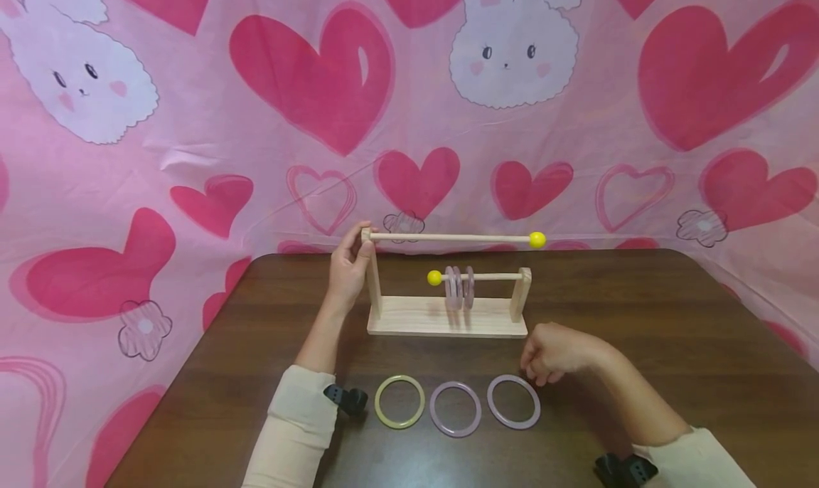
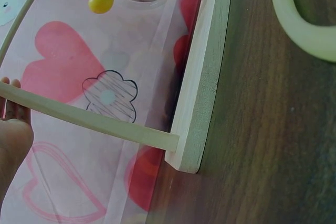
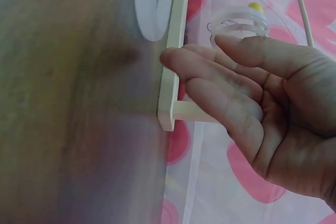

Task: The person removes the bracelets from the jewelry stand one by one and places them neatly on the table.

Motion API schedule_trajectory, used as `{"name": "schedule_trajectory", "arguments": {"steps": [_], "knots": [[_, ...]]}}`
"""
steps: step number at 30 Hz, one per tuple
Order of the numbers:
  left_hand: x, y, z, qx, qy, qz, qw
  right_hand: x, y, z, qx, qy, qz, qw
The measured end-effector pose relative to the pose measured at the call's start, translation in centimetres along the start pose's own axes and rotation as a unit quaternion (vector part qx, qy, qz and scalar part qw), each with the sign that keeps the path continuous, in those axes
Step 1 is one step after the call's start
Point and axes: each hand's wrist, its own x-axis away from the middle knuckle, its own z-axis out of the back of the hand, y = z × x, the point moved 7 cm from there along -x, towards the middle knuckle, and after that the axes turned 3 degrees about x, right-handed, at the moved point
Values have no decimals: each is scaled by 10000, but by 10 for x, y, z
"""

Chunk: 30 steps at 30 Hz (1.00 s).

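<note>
A pale wooden stand (image 1: 416,319) has two posts, each bearing a horizontal rod with a yellow ball at its tip. At the top of the taller left post, my left hand (image 1: 348,276) grips the wood between thumb and fingers. Several pinkish-purple bangles (image 1: 453,290) hang on the lower rod. My right hand (image 1: 555,353), fingers loosely bent and holding nothing, hovers above the table just right of a lilac bangle (image 1: 515,426). Left of that bangle lie another lilac bangle (image 1: 433,410) and a yellow-green bangle (image 1: 377,404), all flat in a row before the stand.
The dark brown wooden table (image 1: 640,317) carries the stand near its back edge. Behind it hangs a pink cloth (image 1: 576,139) printed with hearts and rabbits. The longer upper rod (image 1: 448,238) extends rightward above the bangles on the lower one.
</note>
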Motion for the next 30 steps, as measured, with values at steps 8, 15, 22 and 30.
{"name": "schedule_trajectory", "arguments": {"steps": [8, 15, 22, 30], "knots": [[-1, -1, -1, -78, 11, 88, 9999, -9, -15, 25, -208, 894, 730, 9931], [-1, -1, -2, -49, -1, 75, 10000, -12, -33, 45, -388, 2647, 1297, 9548], [0, 0, -2, -53, -36, -3, 10000, -10, -46, 54, -746, 3846, 1644, 9053], [0, 0, 0, -74, -7, 33, 10000, -3, -71, 48, -1937, 4499, 2104, 8460]]}}
